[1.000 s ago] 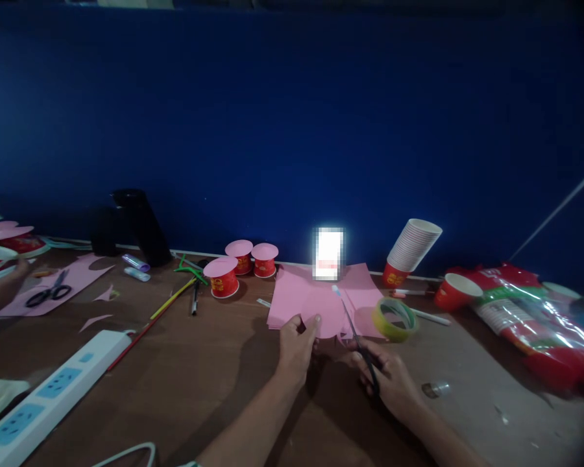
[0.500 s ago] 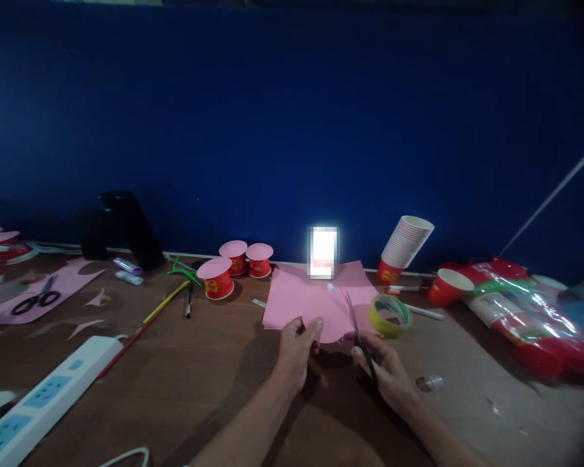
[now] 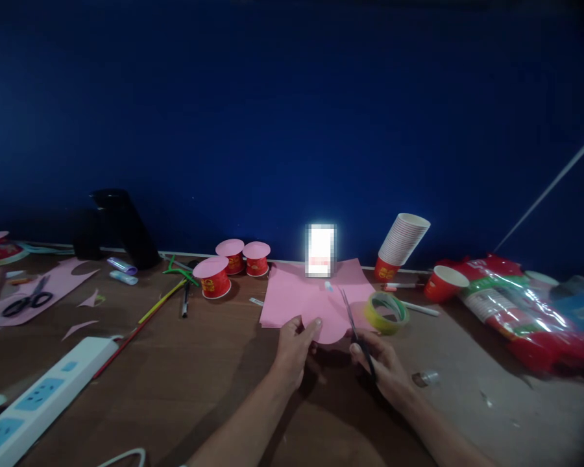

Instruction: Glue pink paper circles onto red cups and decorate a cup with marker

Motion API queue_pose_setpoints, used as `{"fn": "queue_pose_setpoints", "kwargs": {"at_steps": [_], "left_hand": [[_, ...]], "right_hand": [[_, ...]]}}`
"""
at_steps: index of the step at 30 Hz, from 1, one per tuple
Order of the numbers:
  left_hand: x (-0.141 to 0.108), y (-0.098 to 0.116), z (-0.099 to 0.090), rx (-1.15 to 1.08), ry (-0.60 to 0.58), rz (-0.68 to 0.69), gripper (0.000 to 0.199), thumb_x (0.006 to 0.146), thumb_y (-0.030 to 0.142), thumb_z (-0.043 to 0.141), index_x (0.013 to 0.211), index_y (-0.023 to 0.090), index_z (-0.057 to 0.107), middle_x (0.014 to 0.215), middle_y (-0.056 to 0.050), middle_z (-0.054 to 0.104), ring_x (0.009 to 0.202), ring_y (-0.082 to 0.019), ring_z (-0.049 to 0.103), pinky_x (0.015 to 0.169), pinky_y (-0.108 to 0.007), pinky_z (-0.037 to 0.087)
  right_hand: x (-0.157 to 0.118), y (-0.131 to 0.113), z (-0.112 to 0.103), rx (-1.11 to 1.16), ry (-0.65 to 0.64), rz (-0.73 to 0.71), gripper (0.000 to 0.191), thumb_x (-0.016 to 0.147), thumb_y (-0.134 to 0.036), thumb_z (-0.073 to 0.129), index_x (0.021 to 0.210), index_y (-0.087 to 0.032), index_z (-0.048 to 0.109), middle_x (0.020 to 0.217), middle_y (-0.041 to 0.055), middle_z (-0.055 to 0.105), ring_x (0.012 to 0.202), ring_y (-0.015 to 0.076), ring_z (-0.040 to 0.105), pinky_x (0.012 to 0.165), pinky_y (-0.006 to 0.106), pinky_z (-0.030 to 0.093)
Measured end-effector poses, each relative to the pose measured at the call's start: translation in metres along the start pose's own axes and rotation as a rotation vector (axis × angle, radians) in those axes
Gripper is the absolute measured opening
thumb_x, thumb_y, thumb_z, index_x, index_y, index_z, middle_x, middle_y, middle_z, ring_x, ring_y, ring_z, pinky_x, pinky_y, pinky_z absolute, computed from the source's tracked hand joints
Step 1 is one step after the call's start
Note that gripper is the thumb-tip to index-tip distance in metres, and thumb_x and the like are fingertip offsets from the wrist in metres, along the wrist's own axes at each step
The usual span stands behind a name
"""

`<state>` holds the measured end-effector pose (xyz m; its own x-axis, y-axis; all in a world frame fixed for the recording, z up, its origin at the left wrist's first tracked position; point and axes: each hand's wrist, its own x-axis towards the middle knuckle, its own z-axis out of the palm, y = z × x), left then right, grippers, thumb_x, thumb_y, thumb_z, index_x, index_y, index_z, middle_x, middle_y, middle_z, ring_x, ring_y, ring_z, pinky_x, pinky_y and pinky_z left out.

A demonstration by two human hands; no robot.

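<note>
My left hand (image 3: 292,353) pinches a piece of pink paper (image 3: 331,331) with a rounded near edge, thumb on top. It overlaps a stack of pink paper sheets (image 3: 282,292) of the same colour, so its far outline is hard to make out. In my right hand (image 3: 382,366) is a pair of scissors (image 3: 365,350), fingers round the dark handles. The blades point up and away over the pink paper, close to its right side. A roll of yellow-green tape (image 3: 385,324) lies just beyond the right hand.
Red paper cups with pink discs (image 3: 213,279) stand left of the stack. A leaning cup stack (image 3: 401,243), a single red cup (image 3: 445,283) and a shiny bag of cups (image 3: 511,305) are at right. A power strip (image 3: 48,395) and second scissors (image 3: 29,301) lie left.
The whole view has shifted slightly, with everything a little further left. Both hands keep their hold on the pink paper and the scissors.
</note>
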<state>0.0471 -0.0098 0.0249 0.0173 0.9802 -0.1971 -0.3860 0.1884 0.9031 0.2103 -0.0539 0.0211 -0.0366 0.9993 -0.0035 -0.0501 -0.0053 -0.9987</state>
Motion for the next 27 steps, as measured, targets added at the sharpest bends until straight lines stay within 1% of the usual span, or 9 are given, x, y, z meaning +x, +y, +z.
{"fn": "queue_pose_setpoints", "kwargs": {"at_steps": [5, 12, 15, 22, 27], "left_hand": [[-0.0003, -0.0015, -0.0008, -0.008, -0.008, -0.005, 0.04, 0.058, 0.045, 0.078, 0.065, 0.014, 0.054, 0.051, 0.006, 0.047, 0.042, -0.004, 0.039, 0.039, -0.016, 0.03], [0.0002, -0.0032, -0.0012, 0.001, 0.006, -0.019, 0.039, 0.059, 0.045, 0.078, 0.067, 0.013, 0.056, 0.052, 0.006, 0.049, 0.042, -0.004, 0.04, 0.039, -0.016, 0.031], [0.0017, -0.0049, -0.0015, 0.002, -0.01, -0.01, 0.039, 0.06, 0.045, 0.077, 0.069, 0.013, 0.057, 0.052, 0.005, 0.049, 0.042, -0.004, 0.04, 0.039, -0.016, 0.03], [0.0014, -0.0042, -0.0022, 0.013, -0.01, -0.012, 0.04, 0.059, 0.046, 0.077, 0.066, 0.014, 0.054, 0.051, 0.006, 0.047, 0.042, -0.005, 0.039, 0.039, -0.017, 0.03], [0.0016, -0.0028, -0.0015, 0.015, 0.007, -0.018, 0.041, 0.056, 0.046, 0.079, 0.066, 0.014, 0.056, 0.051, 0.005, 0.049, 0.041, -0.004, 0.039, 0.039, -0.017, 0.03]], "right_hand": [[0.0003, -0.0002, -0.0004, -0.002, -0.004, 0.001, 0.046, 0.073, -0.051, 0.07, 0.102, -0.016, 0.063, 0.057, -0.0051, 0.046, 0.05, 0.0087, 0.041, 0.044, 0.02, 0.034], [-0.0003, -0.0021, 0.0013, 0.005, -0.009, 0.005, 0.044, 0.074, -0.05, 0.069, 0.1, -0.015, 0.063, 0.056, -0.0054, 0.044, 0.049, 0.0081, 0.039, 0.043, 0.019, 0.031], [0.0001, -0.0013, 0.0006, 0.001, -0.019, 0.011, 0.044, 0.074, -0.05, 0.069, 0.101, -0.015, 0.063, 0.055, -0.0056, 0.044, 0.047, 0.0079, 0.039, 0.041, 0.019, 0.031], [-0.0004, 0.0008, -0.0019, -0.029, -0.034, -0.023, 0.041, 0.076, -0.047, 0.068, 0.101, -0.015, 0.064, 0.055, -0.0051, 0.043, 0.047, 0.007, 0.036, 0.04, 0.018, 0.03], [0.001, -0.0013, -0.0009, -0.033, -0.023, -0.034, 0.042, 0.076, -0.048, 0.068, 0.101, -0.015, 0.065, 0.055, -0.0045, 0.044, 0.047, 0.0072, 0.037, 0.04, 0.018, 0.031]]}}
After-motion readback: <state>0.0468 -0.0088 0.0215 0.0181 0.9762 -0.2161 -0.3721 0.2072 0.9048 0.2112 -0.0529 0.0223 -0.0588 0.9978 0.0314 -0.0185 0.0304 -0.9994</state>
